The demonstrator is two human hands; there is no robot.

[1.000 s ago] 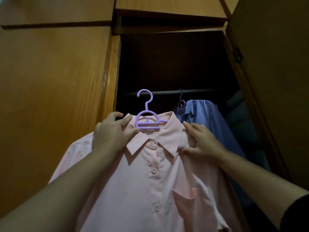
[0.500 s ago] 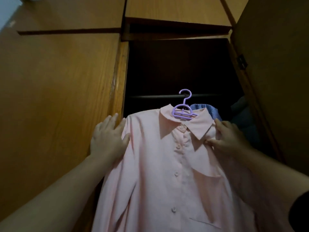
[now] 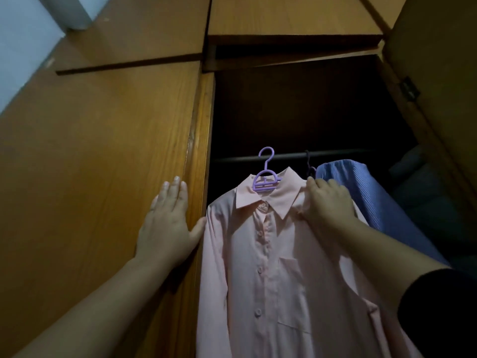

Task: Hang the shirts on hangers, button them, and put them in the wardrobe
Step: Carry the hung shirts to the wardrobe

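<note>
Left hand: the left hand (image 3: 165,223) has come off the pink shirt (image 3: 260,275) since a second ago and now lies flat, fingers straight, on the closed wardrobe door (image 3: 90,177), thumb just touching the sleeve edge.
Right hand: the right hand (image 3: 329,202) still grasps the shirt's shoulder, at 3 o'clock from the collar.
Hanger: the purple hanger (image 3: 265,180) now has its hook up at the rail (image 3: 289,156), apparently over it, where before it hung short of it.
Meaning: this buttoned shirt looks nearly stowed; letting go probably remains.
Edges: door frame tight at 9 o'clock; blue shirt (image 3: 366,200) touching at 3 o'clock.
Room: dark open space at 12 o'clock.
</note>
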